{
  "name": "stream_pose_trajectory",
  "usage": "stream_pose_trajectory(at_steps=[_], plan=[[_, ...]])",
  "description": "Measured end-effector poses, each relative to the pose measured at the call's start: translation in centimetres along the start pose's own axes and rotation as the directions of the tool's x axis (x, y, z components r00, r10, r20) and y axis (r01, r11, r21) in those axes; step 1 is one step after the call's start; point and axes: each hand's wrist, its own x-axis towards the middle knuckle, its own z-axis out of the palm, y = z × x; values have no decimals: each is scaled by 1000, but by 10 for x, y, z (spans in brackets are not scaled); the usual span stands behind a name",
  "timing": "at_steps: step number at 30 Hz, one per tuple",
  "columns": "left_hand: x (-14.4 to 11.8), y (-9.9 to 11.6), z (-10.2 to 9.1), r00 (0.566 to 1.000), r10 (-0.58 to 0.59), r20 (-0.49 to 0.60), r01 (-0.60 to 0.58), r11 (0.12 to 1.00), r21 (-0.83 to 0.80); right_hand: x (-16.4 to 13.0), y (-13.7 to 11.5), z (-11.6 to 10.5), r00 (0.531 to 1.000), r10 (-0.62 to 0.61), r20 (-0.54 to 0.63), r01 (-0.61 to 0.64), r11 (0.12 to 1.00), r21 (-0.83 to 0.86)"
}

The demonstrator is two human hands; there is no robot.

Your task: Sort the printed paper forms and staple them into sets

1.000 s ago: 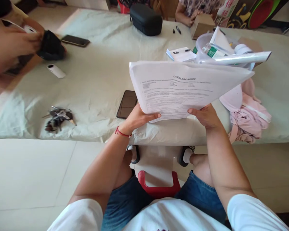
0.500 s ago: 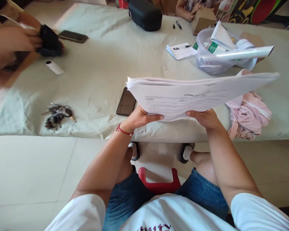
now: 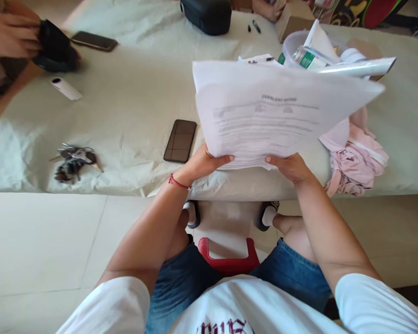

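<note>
Left hand (image 3: pixel 204 163) and right hand (image 3: pixel 290 167) each pinch the near edge of one stack of printed papers (image 3: pixel 264 116), thumbs on top, the stack tilted up above the table's near edge. Sheet count unreadable; the print is blurred, only a heading line shows.

The table (image 3: pixel 135 102) is draped in a pale cloth, standing on a light tiled floor. On it:
- two dark phones, one (image 3: pixel 180 140) just left of the papers, one (image 3: pixel 94 41) at the far left
- one bunch of keys (image 3: pixel 73 161)
- one small white cylinder (image 3: pixel 66 88)
- one black case (image 3: pixel 206 15), top cut off
- pink cloth (image 3: pixel 358 162), partly behind the papers

Another person's hand (image 3: pixel 10 35) at the left edge grips something black, unidentifiable.
</note>
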Motion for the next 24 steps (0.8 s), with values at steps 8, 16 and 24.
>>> stream_pose_trajectory(at_steps=[8,16,24], plan=[[-4,6,6,999,37,0,-36,968,-247,-12,14,-2,993,-70,-96,68,997,-21],[-3,10,11,998,62,11,-60,987,-147,-24,8,-6,996,-81,-44,73,985,-158],[-7,14,19,1000,0,25,3,989,-151,-31,-7,-8,997,79,11,-80,995,52]])
